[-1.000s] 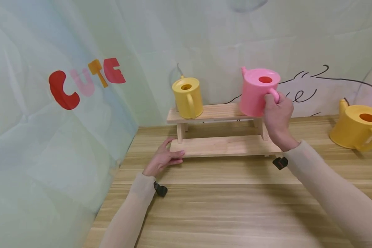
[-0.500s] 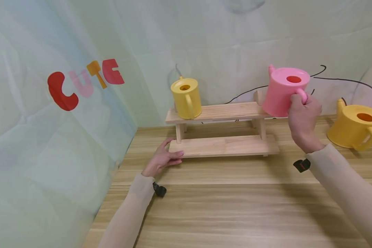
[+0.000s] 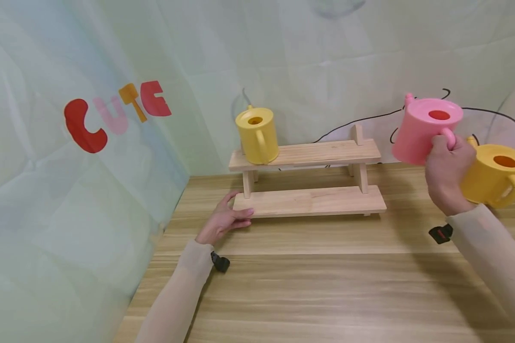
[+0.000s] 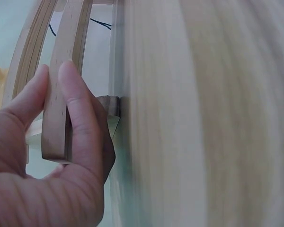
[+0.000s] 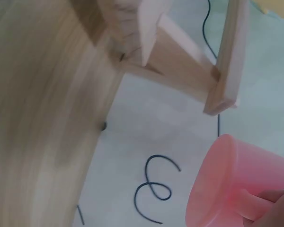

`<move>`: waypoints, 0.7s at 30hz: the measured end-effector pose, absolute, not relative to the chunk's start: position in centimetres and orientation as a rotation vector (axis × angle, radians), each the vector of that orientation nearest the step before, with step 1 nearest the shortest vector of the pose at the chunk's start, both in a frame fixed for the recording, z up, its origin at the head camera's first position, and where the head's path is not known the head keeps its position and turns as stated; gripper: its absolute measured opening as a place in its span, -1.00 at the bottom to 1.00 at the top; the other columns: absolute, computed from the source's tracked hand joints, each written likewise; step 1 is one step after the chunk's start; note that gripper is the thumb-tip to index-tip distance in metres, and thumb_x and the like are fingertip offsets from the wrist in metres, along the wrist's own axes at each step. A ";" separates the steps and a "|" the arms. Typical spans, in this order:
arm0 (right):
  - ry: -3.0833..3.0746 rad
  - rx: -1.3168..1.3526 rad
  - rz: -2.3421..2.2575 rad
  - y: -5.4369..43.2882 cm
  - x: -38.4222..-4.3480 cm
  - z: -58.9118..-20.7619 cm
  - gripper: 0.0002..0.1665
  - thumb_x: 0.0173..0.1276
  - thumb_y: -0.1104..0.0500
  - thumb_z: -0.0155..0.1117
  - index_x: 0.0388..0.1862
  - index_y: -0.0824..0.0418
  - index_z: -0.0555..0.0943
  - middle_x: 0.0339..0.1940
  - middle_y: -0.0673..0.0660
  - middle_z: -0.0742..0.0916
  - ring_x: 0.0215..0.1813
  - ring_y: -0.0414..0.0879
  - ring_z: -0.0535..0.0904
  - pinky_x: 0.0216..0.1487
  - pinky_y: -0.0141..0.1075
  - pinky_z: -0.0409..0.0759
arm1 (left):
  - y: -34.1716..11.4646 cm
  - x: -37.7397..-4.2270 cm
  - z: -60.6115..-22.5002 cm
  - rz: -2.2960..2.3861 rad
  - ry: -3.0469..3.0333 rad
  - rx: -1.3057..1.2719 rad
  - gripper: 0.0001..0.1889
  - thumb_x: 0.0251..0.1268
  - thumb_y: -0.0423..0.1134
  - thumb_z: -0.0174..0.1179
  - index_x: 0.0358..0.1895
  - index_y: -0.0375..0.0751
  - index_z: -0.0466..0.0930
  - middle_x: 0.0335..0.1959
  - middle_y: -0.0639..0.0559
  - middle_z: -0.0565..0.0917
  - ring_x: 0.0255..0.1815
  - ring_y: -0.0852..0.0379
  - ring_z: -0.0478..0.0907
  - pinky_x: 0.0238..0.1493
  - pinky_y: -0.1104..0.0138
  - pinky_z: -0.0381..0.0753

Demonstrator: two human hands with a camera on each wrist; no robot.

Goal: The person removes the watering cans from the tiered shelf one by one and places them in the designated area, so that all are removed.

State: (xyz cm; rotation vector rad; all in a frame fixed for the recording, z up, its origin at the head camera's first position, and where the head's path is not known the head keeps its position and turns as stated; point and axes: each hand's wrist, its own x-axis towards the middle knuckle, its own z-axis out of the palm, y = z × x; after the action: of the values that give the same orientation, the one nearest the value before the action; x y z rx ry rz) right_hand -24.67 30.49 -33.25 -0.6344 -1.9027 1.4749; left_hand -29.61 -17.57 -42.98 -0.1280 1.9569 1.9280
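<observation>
**Pink watering can (image 3: 416,136) held aloft beside the wooden stand (image 3: 326,153)**

The right hand (image 3: 450,169) grips the can's handle (image 3: 448,137), right of the stand; the left hand (image 3: 223,220), well apart, pinches the left end of the lower board (image 3: 309,202). The step appears to be carrying while steadying the stand; the next move likely calls for clearing the yellow watering can (image 3: 491,174) at right.

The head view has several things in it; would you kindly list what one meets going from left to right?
CUTE lettering, left hand, lighter yellow watering can, pink watering can, right hand, deeper yellow watering can.
</observation>
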 end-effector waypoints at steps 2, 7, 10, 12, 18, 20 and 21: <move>-1.872 -0.640 1.492 31.0 -24.8 -33.6 -0.60 0.68 0.03 -0.10 -0.45 0.07 0.39 -0.47 -0.12 0.43 -0.23 -0.24 0.43 -0.45 -0.46 0.30 | -17.6 -29.6 -43.0 1.931 1.948 -0.118 -0.02 0.54 -0.51 0.30 0.81 0.01 -0.11 -0.28 -0.04 0.70 -0.39 0.19 0.79 -0.26 0.41 0.90; -1.816 -0.651 1.524 32.3 -25.0 -34.5 -0.59 0.68 0.06 -0.07 -0.47 0.05 0.44 -0.42 -0.15 0.48 -0.15 -0.28 0.45 -0.39 -0.49 0.34 | -17.5 -29.6 -42.8 1.934 1.953 -0.119 -0.02 0.53 -0.50 0.31 0.80 0.02 -0.08 -0.25 -0.06 0.68 -0.40 0.20 0.79 -0.25 0.41 0.90; -1.819 -0.677 1.528 33.2 -25.1 -35.3 -0.58 0.68 0.06 -0.07 -0.48 0.04 0.46 -0.47 -0.19 0.50 -0.17 -0.28 0.46 -0.39 -0.50 0.35 | -17.5 -29.6 -42.7 1.934 1.958 -0.126 -0.03 0.52 -0.50 0.32 0.80 0.02 -0.06 -0.25 -0.06 0.67 -0.40 0.20 0.78 -0.25 0.41 0.90; -1.830 -0.704 1.529 33.7 -25.2 -35.8 -0.57 0.68 0.05 -0.07 -0.48 0.05 0.46 -0.51 -0.19 0.49 -0.20 -0.28 0.46 -0.39 -0.51 0.37 | -17.5 -29.6 -42.7 1.935 1.957 -0.126 -0.03 0.52 -0.50 0.33 0.80 0.02 -0.06 -0.25 -0.06 0.67 -0.40 0.21 0.78 -0.25 0.41 0.90; -1.876 -0.768 1.524 34.9 -25.2 -37.2 -0.54 0.68 0.01 -0.09 -0.50 0.06 0.45 -0.60 -0.22 0.44 -0.33 -0.24 0.43 -0.45 -0.52 0.36 | -17.7 -29.8 -43.0 1.936 1.949 -0.129 -0.03 0.53 -0.50 0.31 0.80 0.02 -0.07 -0.23 -0.08 0.67 -0.40 0.19 0.78 -0.24 0.40 0.91; -1.886 -0.771 1.506 35.1 -25.2 -37.6 -0.52 0.67 0.02 -0.08 -0.54 0.07 0.44 -0.67 -0.22 0.41 -0.40 -0.22 0.41 -0.50 -0.49 0.32 | -17.7 -29.8 -43.1 1.937 1.951 -0.132 -0.02 0.52 -0.50 0.32 0.80 0.02 -0.07 -0.20 -0.09 0.66 -0.40 0.19 0.79 -0.23 0.40 0.91; -1.900 -0.775 1.496 35.3 -25.1 -37.8 -0.51 0.66 0.02 -0.09 -0.56 0.07 0.43 -0.69 -0.22 0.39 -0.43 -0.22 0.40 -0.52 -0.47 0.30 | -17.7 -29.8 -43.1 1.937 1.953 -0.132 -0.02 0.52 -0.50 0.32 0.80 0.02 -0.07 -0.18 -0.10 0.65 -0.39 0.19 0.79 -0.23 0.40 0.91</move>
State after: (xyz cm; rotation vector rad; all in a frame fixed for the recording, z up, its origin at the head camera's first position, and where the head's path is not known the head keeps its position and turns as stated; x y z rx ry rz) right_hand -25.14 35.26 -37.81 -0.7753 -1.9000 1.4959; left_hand -29.83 -17.70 -43.08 -0.1324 1.9533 1.9368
